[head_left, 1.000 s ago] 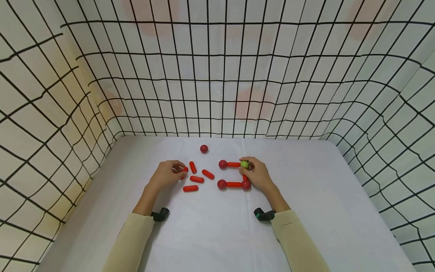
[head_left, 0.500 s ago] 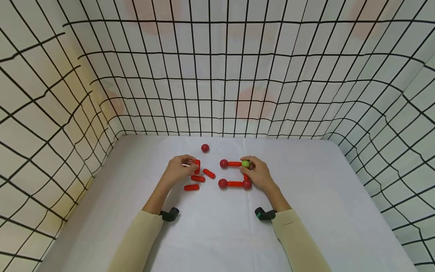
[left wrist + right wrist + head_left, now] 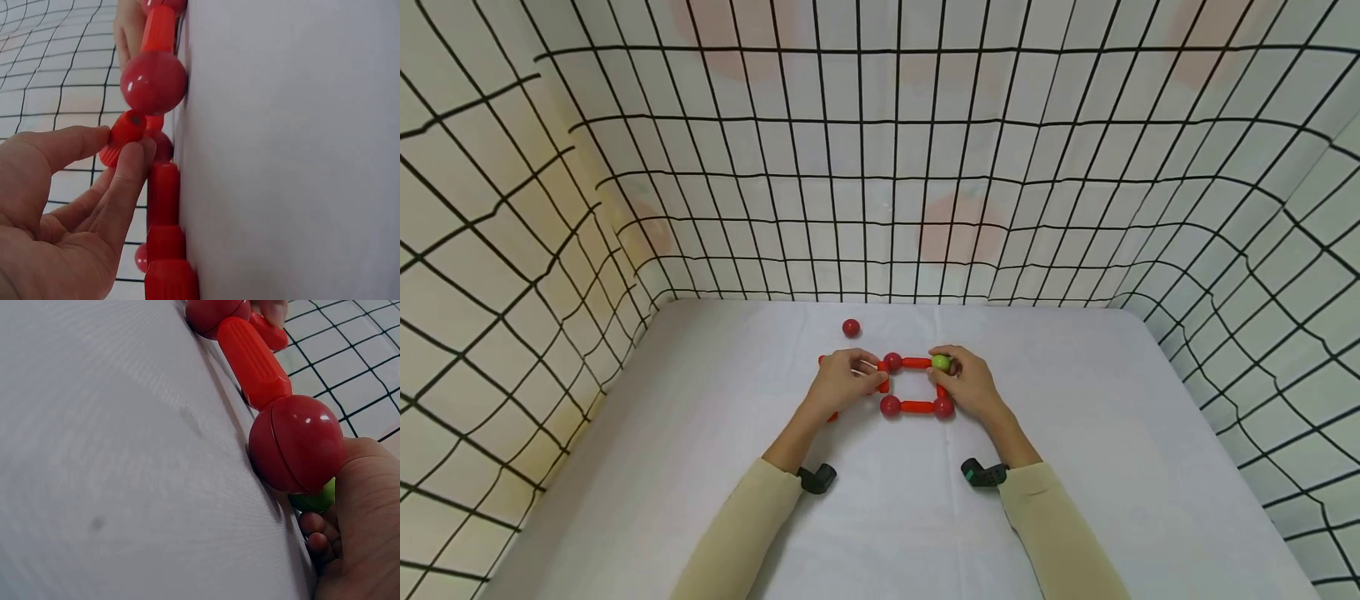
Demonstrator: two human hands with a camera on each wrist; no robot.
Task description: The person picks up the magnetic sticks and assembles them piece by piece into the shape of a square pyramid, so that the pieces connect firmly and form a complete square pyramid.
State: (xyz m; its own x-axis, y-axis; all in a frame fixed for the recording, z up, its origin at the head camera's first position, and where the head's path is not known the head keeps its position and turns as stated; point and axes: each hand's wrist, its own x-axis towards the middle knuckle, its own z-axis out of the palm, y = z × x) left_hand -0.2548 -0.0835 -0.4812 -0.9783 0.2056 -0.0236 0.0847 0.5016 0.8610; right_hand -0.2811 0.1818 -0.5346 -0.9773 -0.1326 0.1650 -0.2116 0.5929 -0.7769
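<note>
While pinched in left hand (image 3: 842, 383), one red rod (image 3: 883, 379), just beside ball-and-rod frame (image 3: 917, 407) toward far edge of white table (image 3: 895, 500), with green corner ball (image 3: 939, 362) grasped in right hand (image 3: 968, 383) and loose red ball (image 3: 851, 328) nearer that edge.

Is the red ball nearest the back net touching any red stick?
No, in the head view that red ball lies by itself, with white tabletop showing all around it.
</note>
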